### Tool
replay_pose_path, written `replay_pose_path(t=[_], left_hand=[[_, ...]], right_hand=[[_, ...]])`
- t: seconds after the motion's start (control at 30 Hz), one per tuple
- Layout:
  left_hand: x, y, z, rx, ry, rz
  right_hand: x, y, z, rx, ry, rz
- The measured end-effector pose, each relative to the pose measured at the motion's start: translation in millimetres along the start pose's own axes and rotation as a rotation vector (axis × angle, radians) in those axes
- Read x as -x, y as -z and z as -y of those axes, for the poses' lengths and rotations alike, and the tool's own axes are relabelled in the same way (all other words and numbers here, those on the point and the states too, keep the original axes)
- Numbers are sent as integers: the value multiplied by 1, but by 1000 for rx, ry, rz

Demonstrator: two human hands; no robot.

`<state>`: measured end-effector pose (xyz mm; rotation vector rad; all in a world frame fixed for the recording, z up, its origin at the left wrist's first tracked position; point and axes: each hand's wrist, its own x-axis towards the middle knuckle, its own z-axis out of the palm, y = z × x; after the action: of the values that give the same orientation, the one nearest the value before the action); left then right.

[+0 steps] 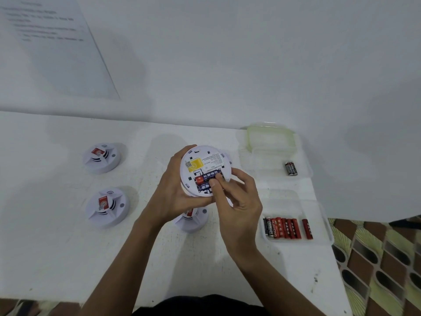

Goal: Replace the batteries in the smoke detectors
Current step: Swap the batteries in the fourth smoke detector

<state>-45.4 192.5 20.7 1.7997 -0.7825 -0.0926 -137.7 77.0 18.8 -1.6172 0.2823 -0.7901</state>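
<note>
- A person's left hand (pixel 173 192) holds a round white plastic smoke detector (pixel 205 156) above the white counter (pixel 57 247), back side up. The fingers are curled round its left rim.
- The open battery bay in that detector holds two dark blue and red batteries (pixel 204 181), lying side by side below a yellow label.
- The right hand (pixel 239 201) reaches in from the right. Its thumb and forefinger (pixel 213 183) are drawn together, pinching at the right end of the dark blue and red batteries. The other fingers are loosely curled.
- Three more white smoke detectors rest on the counter: two to the left (pixel 101 158) (pixel 107 207), and one (pixel 191 222) partly hidden under the hands.
- To the right, a clear plastic tray (pixel 284 201) holds a row of red and black batteries (pixel 282 228).
- Beyond it, a second clear tray (pixel 268 165) holds a pair of black batteries (pixel 291 168), with a green-rimmed clear lid (pixel 268 137) just behind.
- A printed paper sheet (pixel 57 42) hangs on the white wall.
</note>
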Motion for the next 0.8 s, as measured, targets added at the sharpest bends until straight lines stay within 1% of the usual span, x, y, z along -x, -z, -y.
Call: replay_pose_path(t=[0.1, 0.2, 0.27, 0.33, 0.4, 0.43, 0.5, 0.57, 0.6, 0.67, 0.8], left_hand=[[-1, 2, -1, -7, 16, -5], [0, 7, 3, -82, 48, -39], [3, 12, 8, -126, 85, -48], [6, 17, 13, -149, 115, -43], [8, 20, 15, -156, 129, -46], [9, 22, 17, -158, 135, -49], [10, 24, 18, -163, 145, -56], [10, 24, 19, -166, 149, -60], [10, 24, 19, -166, 148, -59], [10, 24, 19, -169, 145, -56], [11, 24, 22, -176, 141, -49]], right_hand=[[-4, 3, 1, 23, -24, 35], [-16, 8, 6, 14, -92, 156], [-30, 15, 4, 82, -127, 242], [-49, 24, -4, 233, -160, 288], [-66, 34, -20, 446, -151, 353], [-73, 38, -29, 584, -138, 427], [-82, 43, -45, 867, -105, 644], [-86, 44, -57, 1068, -89, 846], [-86, 42, -61, 1134, -79, 917], [-84, 39, -69, 1206, -60, 989], [-83, 36, -79, 1237, 0, 983]])
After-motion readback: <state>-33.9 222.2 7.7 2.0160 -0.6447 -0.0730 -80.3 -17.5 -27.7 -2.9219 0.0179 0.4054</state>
